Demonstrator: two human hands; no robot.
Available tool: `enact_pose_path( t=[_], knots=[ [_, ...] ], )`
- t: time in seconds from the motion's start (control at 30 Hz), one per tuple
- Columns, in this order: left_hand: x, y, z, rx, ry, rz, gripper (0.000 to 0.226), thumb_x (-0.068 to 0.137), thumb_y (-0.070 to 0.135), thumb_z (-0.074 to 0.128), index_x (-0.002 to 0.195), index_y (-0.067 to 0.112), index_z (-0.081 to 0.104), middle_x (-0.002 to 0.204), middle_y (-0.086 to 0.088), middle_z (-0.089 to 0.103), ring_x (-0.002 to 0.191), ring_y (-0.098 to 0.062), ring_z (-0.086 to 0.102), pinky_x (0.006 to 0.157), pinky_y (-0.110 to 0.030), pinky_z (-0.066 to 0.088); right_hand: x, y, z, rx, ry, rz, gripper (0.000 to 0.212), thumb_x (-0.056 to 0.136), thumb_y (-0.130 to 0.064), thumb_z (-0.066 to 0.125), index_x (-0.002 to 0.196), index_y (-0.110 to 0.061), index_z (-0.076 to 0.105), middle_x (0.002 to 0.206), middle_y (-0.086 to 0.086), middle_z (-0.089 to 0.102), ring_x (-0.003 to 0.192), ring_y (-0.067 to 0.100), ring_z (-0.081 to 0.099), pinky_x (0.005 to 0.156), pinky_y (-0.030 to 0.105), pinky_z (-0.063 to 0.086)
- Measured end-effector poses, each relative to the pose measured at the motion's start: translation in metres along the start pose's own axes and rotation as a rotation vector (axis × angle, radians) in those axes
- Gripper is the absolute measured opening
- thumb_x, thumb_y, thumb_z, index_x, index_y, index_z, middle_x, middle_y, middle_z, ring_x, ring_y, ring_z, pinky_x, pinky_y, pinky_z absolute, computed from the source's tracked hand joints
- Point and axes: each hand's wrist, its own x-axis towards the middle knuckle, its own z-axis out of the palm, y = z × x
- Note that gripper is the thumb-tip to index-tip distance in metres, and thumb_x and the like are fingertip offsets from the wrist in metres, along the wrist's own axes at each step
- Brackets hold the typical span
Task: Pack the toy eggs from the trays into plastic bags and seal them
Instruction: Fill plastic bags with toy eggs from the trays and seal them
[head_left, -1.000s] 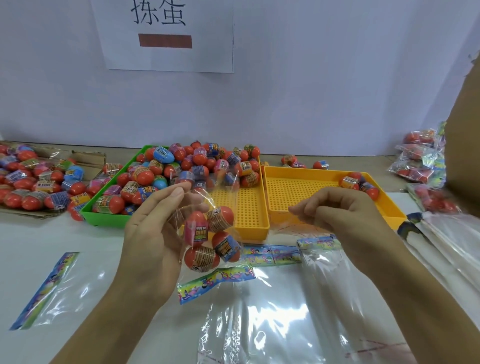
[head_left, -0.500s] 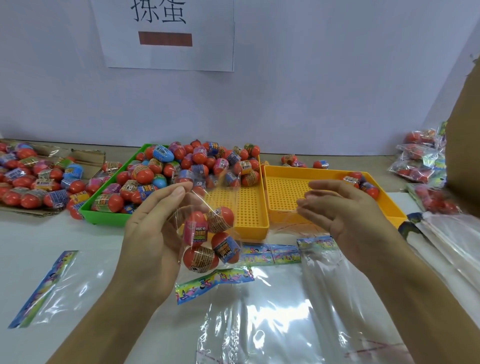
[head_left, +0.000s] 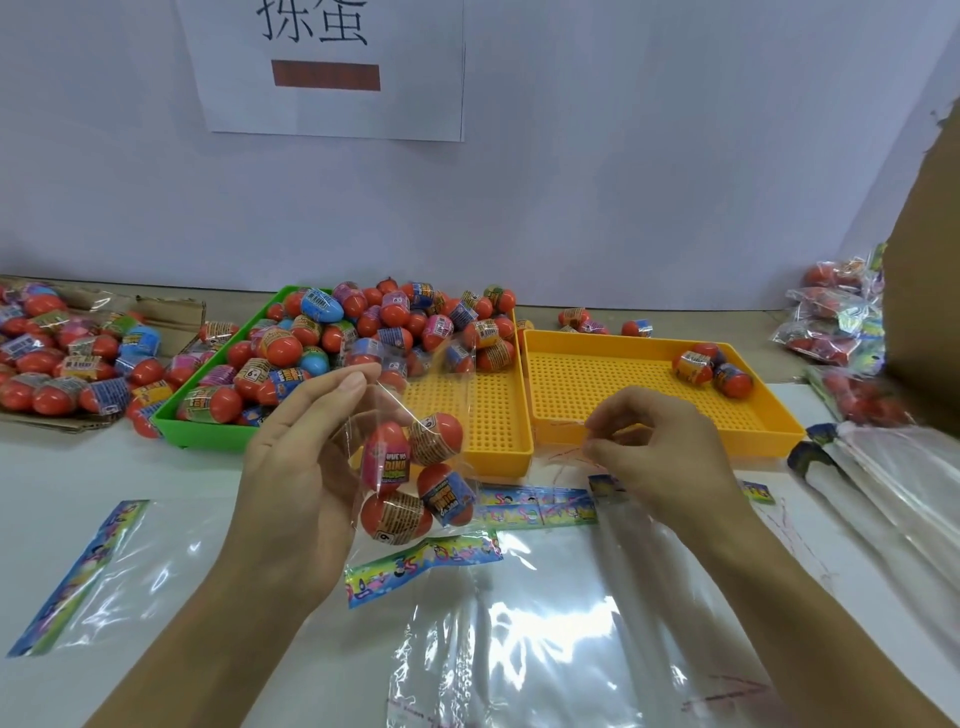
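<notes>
A pale wall with a taped paper sign (head_left: 332, 67) backs a white table (head_left: 62, 467) strewn with clear bags. At far left, well away from either hand, loose toy eggs (head_left: 47, 364) lie heaped on cardboard. Next comes the green tray (head_left: 208, 436), piled with eggs, just beyond the left fingertips. The left hand (head_left: 296, 467) is raised, palm turned inward, fingers long and pressed side by side; the thumb and forefinger tip pinch the top edge of the filled bag (head_left: 410, 467), which hangs down from them against the palm with four eggs inside and its printed header strip (head_left: 423, 566) trailing at the bottom. The bag's long axis runs roughly vertical, with the open mouth uppermost at the fingertips. Behind the bag sits the first yellow tray (head_left: 493, 415), mostly bare. The right hand (head_left: 660, 447) hovers apart from the bag, to its right, fingers curled together, thumb and forefinger pinching what seems a thin strip of film; I cannot tell exactly what. The second yellow tray (head_left: 597, 384), holding a few eggs, lies just beyond those fingers. Sealing looks next: the mouth lies leftward and slightly up from the right fingers, and the left hand is already on it. Packed bags (head_left: 831, 322) stack at far right.
</notes>
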Motion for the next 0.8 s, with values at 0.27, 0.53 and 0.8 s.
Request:
enact_pose_path(
  t=[0.27, 0.53, 0.8],
  knots=[
    [0.0006, -0.0002, 0.0003, 0.009, 0.01, 0.006, 0.023, 0.078, 0.025, 0.06, 0.093, 0.013, 0.072, 0.075, -0.003, 0.069, 0.073, -0.014, 0.067, 0.068, -0.021, 0.058, -0.001, 0.003, 0.0049, -0.312, -0.064, -0.054, 0.021, 0.079, -0.014, 0.078, 0.075, -0.033, 0.071, 0.068, -0.022, 0.061, 0.069, -0.004, 0.057, 0.056, 0.008, 0.043],
    [-0.0002, -0.001, 0.001, 0.01, 0.007, 0.008, 0.024, 0.077, 0.024, 0.06, 0.094, 0.012, 0.071, 0.073, -0.003, 0.069, 0.072, -0.013, 0.067, 0.066, -0.021, 0.058, -0.0017, 0.0008, 0.0101, -0.544, 0.012, -0.149, 0.017, 0.082, -0.029, 0.076, 0.091, -0.03, 0.062, 0.087, -0.015, 0.057, 0.092, 0.01, 0.035, 0.068, 0.028, 0.036],
    [-0.0008, 0.0006, 0.0026, 0.004, 0.016, 0.008, 0.025, 0.076, 0.023, 0.059, 0.095, 0.01, 0.069, 0.071, -0.002, 0.069, 0.068, -0.012, 0.067, 0.063, -0.02, 0.057, -0.0055, -0.0058, 0.0069, -0.484, 0.035, -0.095, 0.007, 0.088, -0.034, 0.072, 0.086, -0.027, 0.073, 0.071, -0.016, 0.055, 0.075, 0.008, 0.052, 0.054, 0.024, 0.035]
  ],
)
